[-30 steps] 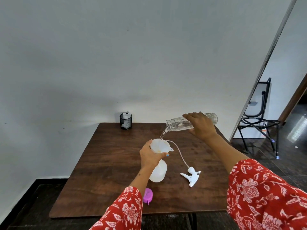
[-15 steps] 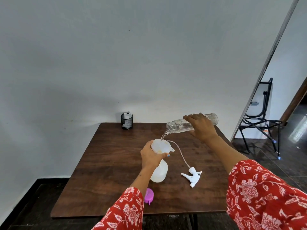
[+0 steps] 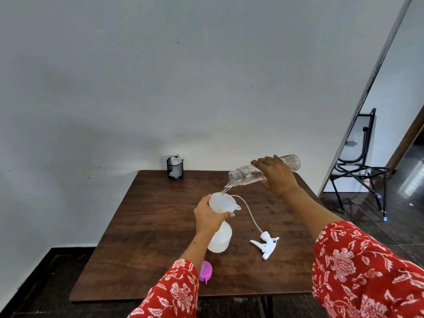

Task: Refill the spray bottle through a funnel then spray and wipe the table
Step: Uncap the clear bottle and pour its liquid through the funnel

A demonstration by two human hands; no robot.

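Observation:
A white spray bottle body (image 3: pixel 219 239) stands on the brown wooden table (image 3: pixel 149 226) with a white funnel (image 3: pixel 222 202) in its neck. My left hand (image 3: pixel 207 217) grips the funnel and the bottle's neck. My right hand (image 3: pixel 277 175) holds a clear plastic water bottle (image 3: pixel 246 174) tipped nearly flat, mouth to the left, and a thin stream of water falls into the funnel. The white trigger sprayer head (image 3: pixel 265 245) lies on the table to the right, its thin tube curving back toward the funnel.
A purple cap (image 3: pixel 205 274) lies near the table's front edge beside my left sleeve. A black mesh cup (image 3: pixel 175 167) with white cloth or paper inside stands at the back edge against the wall. A black-framed chair (image 3: pixel 358 161) is on the floor to the right.
Water keeps pouring into the funnel. Both hands and the bottles hold nearly the same pose; only the view has shifted slightly.

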